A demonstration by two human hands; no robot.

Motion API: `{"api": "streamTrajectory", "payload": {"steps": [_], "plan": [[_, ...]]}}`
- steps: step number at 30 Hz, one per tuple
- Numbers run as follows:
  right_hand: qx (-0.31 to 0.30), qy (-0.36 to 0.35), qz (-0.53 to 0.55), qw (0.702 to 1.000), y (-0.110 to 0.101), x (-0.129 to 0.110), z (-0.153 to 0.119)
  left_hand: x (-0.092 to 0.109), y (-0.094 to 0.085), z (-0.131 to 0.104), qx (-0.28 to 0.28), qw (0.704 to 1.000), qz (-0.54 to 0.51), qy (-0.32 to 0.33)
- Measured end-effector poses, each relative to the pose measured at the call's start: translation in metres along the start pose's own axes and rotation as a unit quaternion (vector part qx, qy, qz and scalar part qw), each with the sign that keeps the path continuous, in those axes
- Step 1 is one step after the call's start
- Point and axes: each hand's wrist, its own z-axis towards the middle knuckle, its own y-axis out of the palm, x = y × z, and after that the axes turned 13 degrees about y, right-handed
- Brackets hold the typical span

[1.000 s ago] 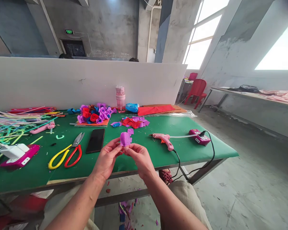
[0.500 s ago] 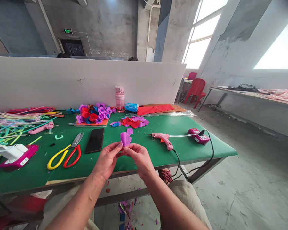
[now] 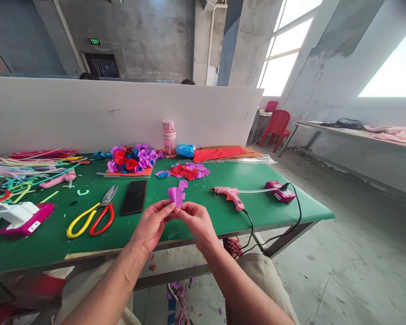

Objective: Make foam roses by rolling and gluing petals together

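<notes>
Near the front edge of the green table (image 3: 189, 221), a small purple paper piece (image 3: 176, 197) stands up between my fingertips. My left hand (image 3: 153, 222) pinches its lower left side with thumb and finger. From the right, my right hand (image 3: 196, 222) grips the lower edge, its fingers close to those of the left. Another purple petal (image 3: 183, 184) lies just behind. A pink glue gun (image 3: 230, 196) rests to the right of my hands. Left of them are a black phone (image 3: 134, 197) and scissors (image 3: 105, 203) with one yellow and one red handle.
Paper flowers (image 3: 131, 160), loose petals (image 3: 189, 171), a pink bottle (image 3: 169, 137) and red paper (image 3: 219, 154) are at the back. Pipe cleaners (image 3: 23, 174) cover the left. A magenta power socket (image 3: 280, 192) with a black cable sits right.
The purple piece has shifted slightly left and looks wider and more opened at the top. Both hands keep nearly the same place.
</notes>
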Motion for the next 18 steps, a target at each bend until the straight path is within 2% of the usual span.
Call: {"api": "streamTrajectory", "payload": {"steps": [5, 10, 16, 18], "plan": [[0.007, -0.005, -0.027, 1.000, 0.0001, 0.0012, -0.0003, 0.0002, 0.0012, 0.0009, 0.006, 1.000, 0.003, -0.008], [0.029, -0.014, -0.007, 0.999, 0.0005, -0.0028, -0.0016, 0.0003, -0.0026, 0.0017, -0.006, 0.999, 0.021, -0.025], [0.049, -0.019, 0.030, 0.998, -0.0015, -0.0068, -0.0007, 0.0029, 0.0021, -0.0053, -0.088, 0.993, 0.039, -0.067], [0.047, -0.014, 0.031, 0.998, -0.0021, -0.0072, -0.0012, 0.0028, 0.0051, -0.0071, -0.097, 0.993, 0.037, -0.063]]}}
